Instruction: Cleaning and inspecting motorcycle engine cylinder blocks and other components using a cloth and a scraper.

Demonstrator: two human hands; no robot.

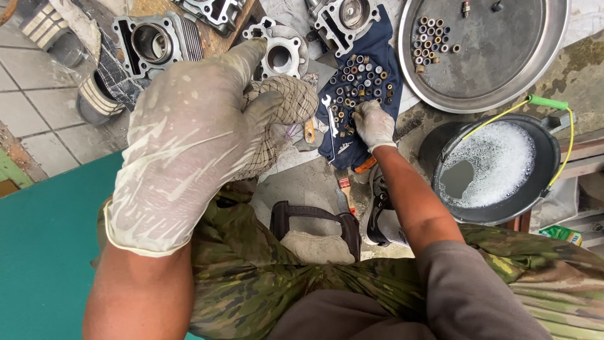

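While among small rollers (358,79) — right hand (372,124) grip, on blue cloth (377,44).

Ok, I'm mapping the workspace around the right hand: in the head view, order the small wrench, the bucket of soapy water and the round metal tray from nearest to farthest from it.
1. Small wrench: lying on the dark cloth just left of the right hand.
2. Bucket of soapy water: to the hand's right, on the ground.
3. Round metal tray: up and to the right, holding a few small rings.
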